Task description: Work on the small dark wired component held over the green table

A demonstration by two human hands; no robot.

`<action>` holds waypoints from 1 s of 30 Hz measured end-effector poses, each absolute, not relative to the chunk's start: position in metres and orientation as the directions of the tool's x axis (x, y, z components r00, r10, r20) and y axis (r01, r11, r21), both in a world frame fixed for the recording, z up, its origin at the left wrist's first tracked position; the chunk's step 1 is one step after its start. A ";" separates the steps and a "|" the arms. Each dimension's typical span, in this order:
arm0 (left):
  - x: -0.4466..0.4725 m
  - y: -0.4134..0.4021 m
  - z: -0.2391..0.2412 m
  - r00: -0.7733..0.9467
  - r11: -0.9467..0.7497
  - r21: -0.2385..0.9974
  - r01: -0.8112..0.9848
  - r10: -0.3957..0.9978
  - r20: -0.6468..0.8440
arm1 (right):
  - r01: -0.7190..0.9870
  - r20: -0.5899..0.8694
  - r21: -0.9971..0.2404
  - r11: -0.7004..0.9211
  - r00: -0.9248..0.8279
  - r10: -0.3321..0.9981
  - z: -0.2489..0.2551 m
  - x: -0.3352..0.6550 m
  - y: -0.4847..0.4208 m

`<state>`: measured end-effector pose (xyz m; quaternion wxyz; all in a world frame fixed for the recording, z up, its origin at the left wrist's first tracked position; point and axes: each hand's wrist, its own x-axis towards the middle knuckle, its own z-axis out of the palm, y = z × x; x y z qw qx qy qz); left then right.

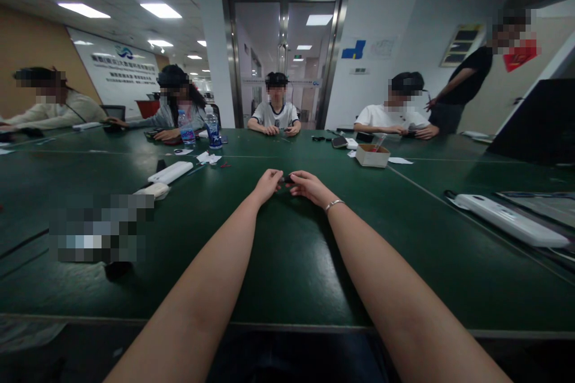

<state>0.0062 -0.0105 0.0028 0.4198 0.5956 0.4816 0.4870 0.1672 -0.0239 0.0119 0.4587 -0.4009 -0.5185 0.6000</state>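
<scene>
Clock positions were taken from the hands, with 12 o'clock pointing away from the wearer. I located the small dark object at the dial's center, above the green table. The left hand held its 9 o'clock end in a narrow pinch; the right hand held its 3 o'clock end between thumb and curled fingers. I judged that this opposed hold steadied the object and left it in view; its type I could not tell.

The near table edge crossed at 6 o'clock, beneath the forearms. Side room extended to a white bar at 9 o'clock and an open box between 2 and 3 o'clock.
</scene>
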 end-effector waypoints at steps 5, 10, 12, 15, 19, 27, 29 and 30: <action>0.007 -0.011 0.005 0.055 -0.181 0.972 0.151 0.983 0.175 | -0.138 -0.002 -0.990 -0.040 -0.261 0.965 0.011 0.168 -0.023; 0.008 -0.008 0.004 0.063 -0.112 0.985 0.129 0.993 0.105 | -0.132 0.007 -0.991 -0.029 -0.264 0.965 0.012 0.167 -0.024; 0.008 -0.007 0.003 0.059 -0.135 0.982 0.131 0.990 0.128 | -0.131 0.006 -0.991 -0.029 -0.260 0.966 0.013 0.167 -0.025; 0.007 -0.007 0.004 0.060 -0.131 0.982 0.133 0.990 0.124 | -0.130 0.001 -0.991 -0.033 -0.248 0.969 0.013 0.167 -0.026; 0.007 -0.010 0.006 0.054 -0.160 0.973 0.165 0.987 0.153 | -0.133 0.000 -0.991 -0.035 -0.252 0.968 0.013 0.167 -0.025; 0.008 -0.014 0.010 0.058 -0.155 0.976 0.154 0.987 0.147 | -0.137 -0.005 -0.990 -0.041 -0.255 0.967 0.011 0.167 -0.024; 0.009 -0.015 0.010 0.054 -0.145 0.979 0.146 0.989 0.139 | -0.145 -0.006 -0.989 -0.044 -0.250 0.968 0.011 0.167 -0.023; 0.009 -0.015 0.010 0.061 -0.138 0.980 0.141 0.990 0.131 | -0.147 -0.005 -0.988 -0.043 -0.251 0.968 0.011 0.168 -0.023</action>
